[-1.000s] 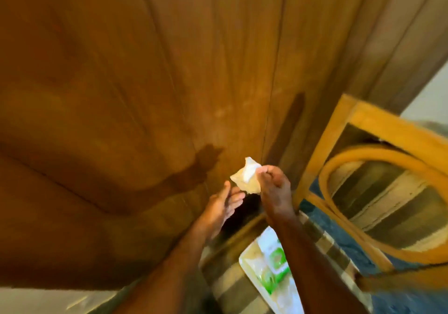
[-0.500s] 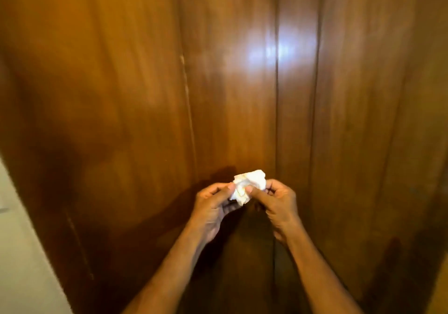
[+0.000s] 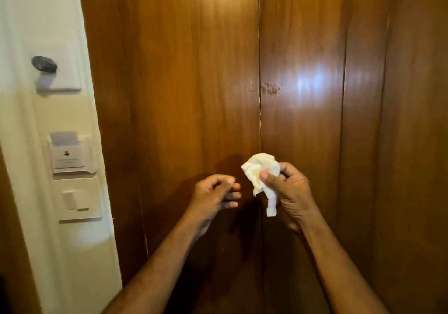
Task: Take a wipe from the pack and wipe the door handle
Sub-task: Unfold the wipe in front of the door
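Note:
A crumpled white wipe (image 3: 260, 175) is pinched between the thumb and fingers of my right hand (image 3: 288, 192), with a tail of it hanging down past the palm. My left hand (image 3: 215, 192) hovers just to the left of the wipe, fingers loosely curled and apart, holding nothing. Both hands are raised in front of glossy brown wooden panels (image 3: 194, 95) with a vertical seam (image 3: 260, 71) running down behind the wipe. No door handle and no wipe pack show in this view.
On the left is a cream wall (image 3: 29, 22) carrying a key-card slot (image 3: 69, 154), a light switch (image 3: 77, 199) below it and a white plate with a dark knob (image 3: 44, 64) above. The wood panelling fills the middle and right.
The view has swung up and left from the floor and pack to the panels and wall. My left hand has let go of the wipe; my right hand alone holds it.

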Demonstrator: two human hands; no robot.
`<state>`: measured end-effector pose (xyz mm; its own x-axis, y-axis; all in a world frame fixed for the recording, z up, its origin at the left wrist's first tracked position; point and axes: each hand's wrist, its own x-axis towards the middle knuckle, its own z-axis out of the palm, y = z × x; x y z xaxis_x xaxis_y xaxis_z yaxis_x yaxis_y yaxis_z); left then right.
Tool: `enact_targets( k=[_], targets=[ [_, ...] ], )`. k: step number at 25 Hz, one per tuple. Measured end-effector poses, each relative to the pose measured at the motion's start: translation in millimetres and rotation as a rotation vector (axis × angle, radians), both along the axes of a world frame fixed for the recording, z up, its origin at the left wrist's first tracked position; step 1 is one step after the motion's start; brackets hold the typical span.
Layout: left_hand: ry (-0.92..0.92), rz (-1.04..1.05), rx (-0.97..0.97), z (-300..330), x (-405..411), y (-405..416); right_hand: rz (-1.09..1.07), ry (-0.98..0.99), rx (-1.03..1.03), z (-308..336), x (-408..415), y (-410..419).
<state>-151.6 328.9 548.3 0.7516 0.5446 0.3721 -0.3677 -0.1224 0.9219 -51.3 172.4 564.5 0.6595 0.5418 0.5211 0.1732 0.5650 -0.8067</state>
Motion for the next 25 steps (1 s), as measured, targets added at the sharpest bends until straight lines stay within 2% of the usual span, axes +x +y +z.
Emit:
enact_targets(
  k=[2,7,10,14,17,21,25],
  targets=[
    [-0.028,-0.062,0.099,7,5,-15,-0.049,-0.037,-0.006,7,-11,14],
    [-0.184,-0.156,-0.108,26,4,-15,-0.250,-0.172,-0.128,21,-13,23],
    [-0.156,-0.145,-0.060,30,2,-11,-0.191,-0.202,-0.179,21,-7,19],
    [-0.145,-0.060,-0.102,30,0,-12,0.096,0.040,-0.123,16,4,9],
    [-0.155,0.032,-0.121,29,-3,-14,0.025,0.097,-0.126,12,9,8],
    [-0.168,0.102,-0.165,28,0,-21,-0.227,-0.151,-0.356,9,12,14],
    [-0.179,0.200,-0.204,31,2,-25,-0.322,-0.352,-0.327,-2,11,11]
  ],
)
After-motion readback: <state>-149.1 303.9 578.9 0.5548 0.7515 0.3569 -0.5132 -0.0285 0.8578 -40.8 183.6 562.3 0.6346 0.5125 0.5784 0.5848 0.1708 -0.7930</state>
